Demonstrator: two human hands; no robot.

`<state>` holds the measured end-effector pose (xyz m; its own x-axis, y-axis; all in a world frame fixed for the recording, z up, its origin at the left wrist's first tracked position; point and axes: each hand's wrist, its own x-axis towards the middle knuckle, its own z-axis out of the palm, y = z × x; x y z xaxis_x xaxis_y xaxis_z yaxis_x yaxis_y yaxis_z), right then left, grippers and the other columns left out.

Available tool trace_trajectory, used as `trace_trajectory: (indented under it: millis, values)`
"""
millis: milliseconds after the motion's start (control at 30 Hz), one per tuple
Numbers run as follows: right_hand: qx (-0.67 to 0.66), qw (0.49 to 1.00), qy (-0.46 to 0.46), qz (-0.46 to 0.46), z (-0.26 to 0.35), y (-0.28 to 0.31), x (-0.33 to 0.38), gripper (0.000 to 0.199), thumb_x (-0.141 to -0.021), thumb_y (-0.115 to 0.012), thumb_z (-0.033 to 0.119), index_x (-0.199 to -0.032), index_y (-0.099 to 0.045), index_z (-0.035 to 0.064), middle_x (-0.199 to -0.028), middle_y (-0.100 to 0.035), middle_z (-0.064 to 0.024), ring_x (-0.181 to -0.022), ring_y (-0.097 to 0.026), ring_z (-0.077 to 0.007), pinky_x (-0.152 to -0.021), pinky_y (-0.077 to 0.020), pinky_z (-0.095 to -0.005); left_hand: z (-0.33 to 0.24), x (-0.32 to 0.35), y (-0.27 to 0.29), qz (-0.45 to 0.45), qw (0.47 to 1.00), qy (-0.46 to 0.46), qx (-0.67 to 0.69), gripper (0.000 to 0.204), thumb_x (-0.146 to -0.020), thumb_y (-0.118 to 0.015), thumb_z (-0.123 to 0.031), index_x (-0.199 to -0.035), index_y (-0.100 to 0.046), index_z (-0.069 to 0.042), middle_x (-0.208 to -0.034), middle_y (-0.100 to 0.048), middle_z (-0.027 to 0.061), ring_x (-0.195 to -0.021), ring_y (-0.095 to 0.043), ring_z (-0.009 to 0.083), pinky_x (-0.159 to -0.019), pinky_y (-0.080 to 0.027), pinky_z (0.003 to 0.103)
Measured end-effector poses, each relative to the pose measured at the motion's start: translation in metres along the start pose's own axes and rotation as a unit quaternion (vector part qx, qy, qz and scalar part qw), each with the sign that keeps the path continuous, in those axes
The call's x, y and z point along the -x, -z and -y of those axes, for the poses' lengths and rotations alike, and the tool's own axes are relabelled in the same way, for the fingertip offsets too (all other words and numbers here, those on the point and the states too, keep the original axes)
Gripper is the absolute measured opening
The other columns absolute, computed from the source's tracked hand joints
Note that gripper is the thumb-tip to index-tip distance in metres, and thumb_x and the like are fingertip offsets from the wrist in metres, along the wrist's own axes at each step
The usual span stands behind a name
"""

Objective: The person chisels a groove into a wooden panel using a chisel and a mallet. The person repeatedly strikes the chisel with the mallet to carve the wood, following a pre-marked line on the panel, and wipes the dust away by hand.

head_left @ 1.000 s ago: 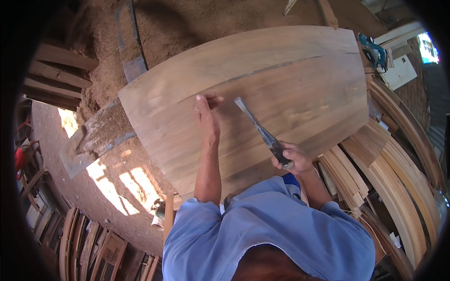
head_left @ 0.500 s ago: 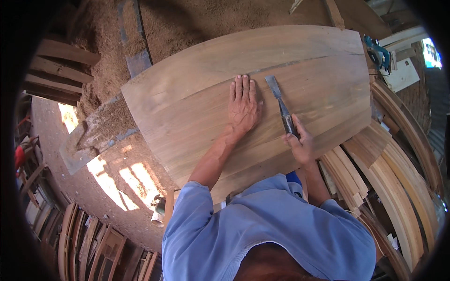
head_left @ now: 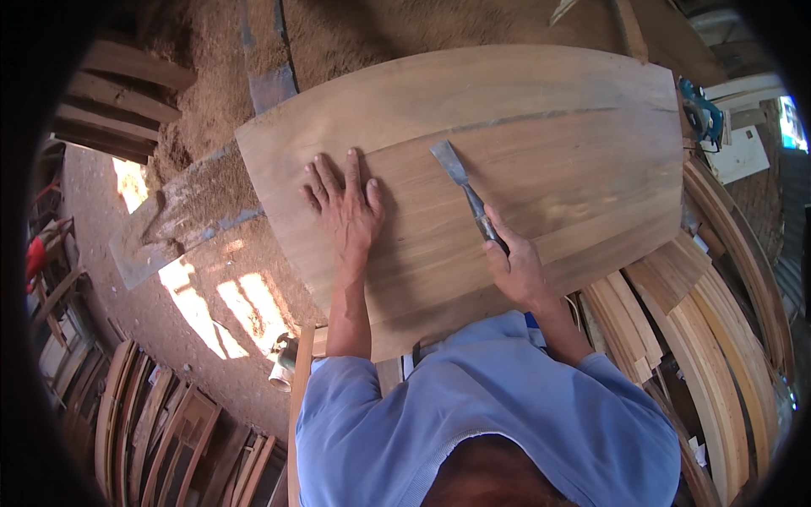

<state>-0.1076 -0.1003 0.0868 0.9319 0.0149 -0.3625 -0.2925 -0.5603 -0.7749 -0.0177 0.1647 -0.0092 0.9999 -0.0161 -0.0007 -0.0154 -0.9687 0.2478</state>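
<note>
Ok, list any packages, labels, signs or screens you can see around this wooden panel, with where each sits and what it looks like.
White flat board or sheet: right of the wooden panel, beside a teal power tool; rectangular, plain white, too blurred to say if it is a sign.
Small pale cup or tub: on the sawdust floor below the panel's lower left edge; roundish, whitish.
No screens or clear labels are in view.

Smooth, matt wooden panel (head_left: 524, 169) with visible grain; on it a chisel (head_left: 467, 193) with dull grey metal blade; rough sawdust floor (head_left: 194, 245) beside the panel.
</note>
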Motion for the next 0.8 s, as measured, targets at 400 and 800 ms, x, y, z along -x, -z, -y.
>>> trace_trajectory:
  millis: [400, 800]
  values:
    - [0.035, 0.998, -0.044, 0.023, 0.028, -0.032, -0.032, 0.061, -0.096, -0.056, 0.016, -0.155, -0.042, 0.0115, -0.109, -0.068, -0.0260, -0.096, -0.066, -0.0453, -0.087, -0.0515, -0.0483, 0.012, 0.006, -0.009, -0.047, 0.998, 0.046, 0.023, 0.071, -0.099, -0.052, -0.037, -0.155, -0.034, 0.003, -0.162, -0.031, 0.0272, -0.154, -0.021, 0.0435, -0.125, -0.013, 0.055]
    - [-0.003, 0.989, -0.101, -0.106, -0.069, 0.041, -0.004, 0.051, -0.094, -0.063, 0.019, -0.139, -0.057, -0.0033, -0.123, -0.068, -0.0255, -0.109, -0.070, -0.0323, -0.094, -0.0526, -0.0398, -0.005, 0.002, -0.014, -0.033, 0.999, 0.008, -0.038, 0.066, -0.098, -0.052, -0.034, -0.155, -0.040, -0.003, -0.160, -0.031, 0.0321, -0.151, -0.023, 0.0500, -0.124, -0.016, 0.059]
